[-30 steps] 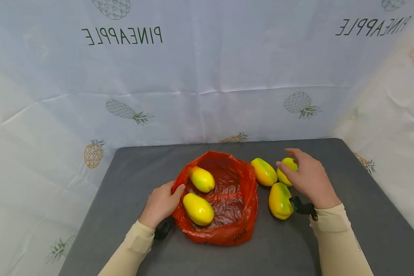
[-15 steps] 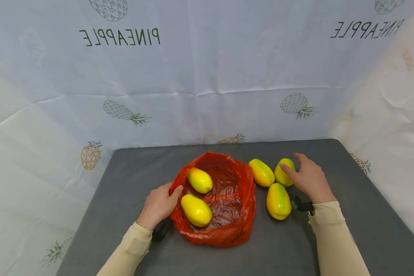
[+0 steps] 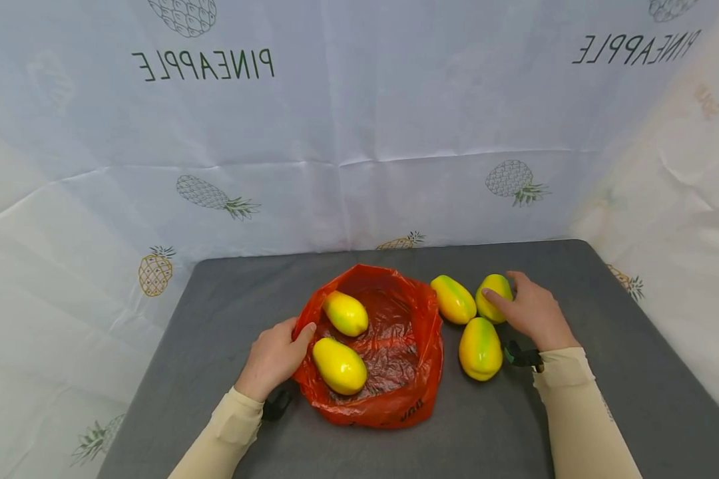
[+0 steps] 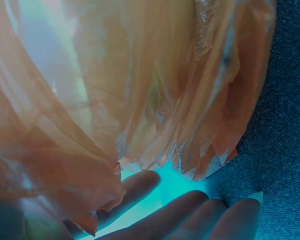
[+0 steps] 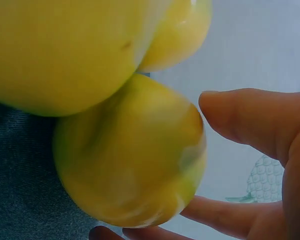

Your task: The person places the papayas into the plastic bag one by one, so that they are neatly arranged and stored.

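A red plastic bag (image 3: 428,359) stands with its mouth spread wide in the head view. Two yellow papayas (image 3: 339,366) lie inside at its left. My left hand (image 3: 273,357) pinches the bag's left rim, thumb on the inner side; in the left wrist view the crumpled film (image 4: 140,90) covers much of the picture above the fingers (image 4: 190,215). To the right, my right hand (image 3: 534,311) spreads thumb and fingers about the far-right papaya (image 3: 494,297). In the right wrist view the thumb (image 5: 250,115) is at that fruit's edge; firm contact cannot be told.
Two more papayas, one behind (image 3: 453,300) and one in front (image 3: 480,349), lie between the bag and my right hand, close against the far-right one. All rest on a grey table (image 3: 455,436). Pineapple-printed cloth (image 3: 347,120) hangs behind and at the sides.
My right hand has come lower and closer around the far-right papaya, which stays in place. The left hand keeps its hold on the bag's rim. The head view has shifted slightly.
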Tool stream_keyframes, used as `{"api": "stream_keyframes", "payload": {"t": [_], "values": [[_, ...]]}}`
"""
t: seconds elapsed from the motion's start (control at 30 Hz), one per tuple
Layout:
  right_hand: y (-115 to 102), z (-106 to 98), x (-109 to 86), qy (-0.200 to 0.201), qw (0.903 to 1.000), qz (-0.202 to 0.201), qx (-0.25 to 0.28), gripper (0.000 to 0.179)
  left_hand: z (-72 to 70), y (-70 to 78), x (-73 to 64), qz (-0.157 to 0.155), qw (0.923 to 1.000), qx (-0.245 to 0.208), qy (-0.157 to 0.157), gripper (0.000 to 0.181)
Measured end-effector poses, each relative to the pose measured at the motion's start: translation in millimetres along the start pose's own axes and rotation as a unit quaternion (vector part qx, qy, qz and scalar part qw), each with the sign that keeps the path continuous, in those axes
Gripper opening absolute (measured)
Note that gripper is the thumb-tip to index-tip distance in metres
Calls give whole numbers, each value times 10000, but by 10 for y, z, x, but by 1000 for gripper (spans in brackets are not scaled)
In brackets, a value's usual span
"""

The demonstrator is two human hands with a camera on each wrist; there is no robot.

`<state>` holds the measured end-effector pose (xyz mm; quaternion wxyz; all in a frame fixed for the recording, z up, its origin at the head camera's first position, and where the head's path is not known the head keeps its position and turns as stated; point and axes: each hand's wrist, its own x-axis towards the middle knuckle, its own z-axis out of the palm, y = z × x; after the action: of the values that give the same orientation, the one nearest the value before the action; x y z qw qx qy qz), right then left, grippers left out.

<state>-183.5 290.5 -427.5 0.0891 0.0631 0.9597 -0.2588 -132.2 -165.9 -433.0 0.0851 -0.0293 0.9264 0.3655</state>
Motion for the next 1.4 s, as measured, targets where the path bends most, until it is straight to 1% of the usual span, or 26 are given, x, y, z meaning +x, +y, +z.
{"api": "stream_keyframes", "payload": {"t": [0.3, 0.7, 1.03, 1.27, 1.4], "values": [[-33, -15, -20, -121, 9999, 41, -56, 100, 7, -1, 15, 176, 9996, 190, 111, 28], [-11, -42, 19, -50, 9997, -232, -10, 92, -8, 13, 33, 80, 9995, 281, 88, 32], [40, -109, 8, -21, 9999, -143, 79, 95, -12, 5, 36, 83, 9996, 253, 62, 31], [43, -147, -28, -16, 9998, -189, 61, 96, -17, 6, 30, 69, 9997, 243, 28, 31], [10, -177, -75, -4, 9997, -236, 46, 96, -19, 17, 33, 34, 9996, 272, 12, 31]]}}
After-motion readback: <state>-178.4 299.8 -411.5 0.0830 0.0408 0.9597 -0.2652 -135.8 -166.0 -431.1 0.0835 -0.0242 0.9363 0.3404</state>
